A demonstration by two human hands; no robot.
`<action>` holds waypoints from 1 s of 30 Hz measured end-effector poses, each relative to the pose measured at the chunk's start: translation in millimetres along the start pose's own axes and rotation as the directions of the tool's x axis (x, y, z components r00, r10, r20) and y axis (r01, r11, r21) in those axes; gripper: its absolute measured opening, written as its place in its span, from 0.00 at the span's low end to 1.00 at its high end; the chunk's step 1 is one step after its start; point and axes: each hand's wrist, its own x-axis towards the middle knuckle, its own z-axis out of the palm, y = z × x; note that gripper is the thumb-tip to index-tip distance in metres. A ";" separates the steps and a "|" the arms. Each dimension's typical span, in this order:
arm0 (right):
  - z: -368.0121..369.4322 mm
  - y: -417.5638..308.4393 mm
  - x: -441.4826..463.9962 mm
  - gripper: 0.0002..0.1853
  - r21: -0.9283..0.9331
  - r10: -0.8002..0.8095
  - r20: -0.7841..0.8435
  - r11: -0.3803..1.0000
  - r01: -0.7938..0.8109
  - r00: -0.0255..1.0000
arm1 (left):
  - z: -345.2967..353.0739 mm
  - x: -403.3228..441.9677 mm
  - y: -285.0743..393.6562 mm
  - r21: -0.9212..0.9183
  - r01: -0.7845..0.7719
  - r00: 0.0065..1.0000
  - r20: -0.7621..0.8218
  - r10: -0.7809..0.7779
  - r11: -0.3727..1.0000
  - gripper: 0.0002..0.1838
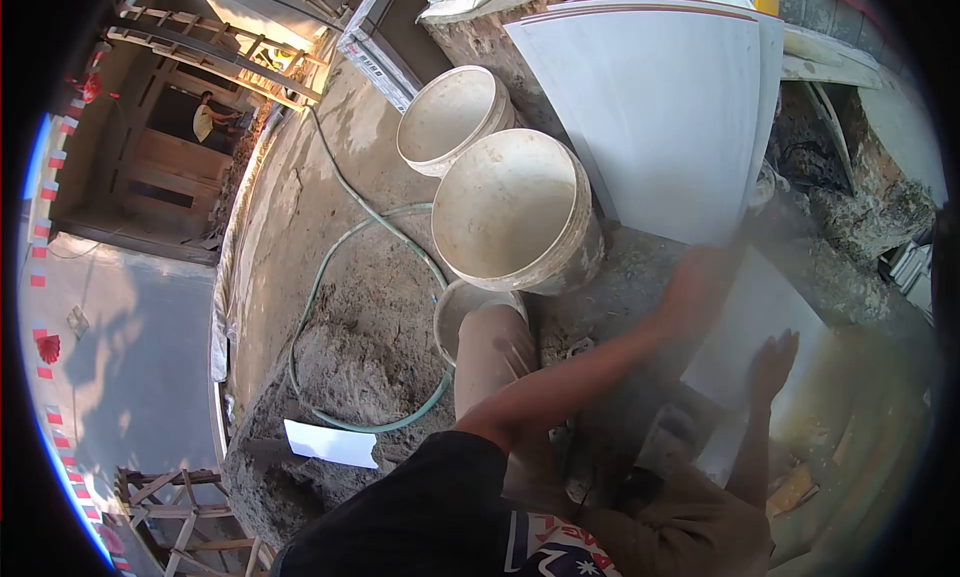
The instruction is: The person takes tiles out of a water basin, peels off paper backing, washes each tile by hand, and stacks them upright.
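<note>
My left hand (pixel 697 289), at the end of a bent arm in a black sleeve, is at the far edge of a flat white slab (pixel 742 322). Motion blur and dust smear its fingers, so I cannot make out what it holds, if anything. My right hand (pixel 774 365) lies on the slab nearer to my body, fingers stretched out. Pale dust (pixel 850 377) hangs to the right of the slab. Just beyond my left hand, several large white slabs (pixel 665 107) lean upright in a stack.
Two whitish buckets (pixel 510 212) stand left of the stack, with a smaller bucket (pixel 455 312) by my knee (pixel 492 352). A green hose (pixel 310 327) loops over the dirt. A white offcut (pixel 330 444) lies at lower left. Further off, a person (pixel 203 122) is near a doorway.
</note>
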 end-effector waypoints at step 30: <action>-24.1 -118.1 -60.1 0.29 -0.006 -0.238 0.258 0.969 0.248 0.936 | 151.2 22.9 -61.6 -0.400 0.664 0.718 0.109 -0.687 0.631 0.41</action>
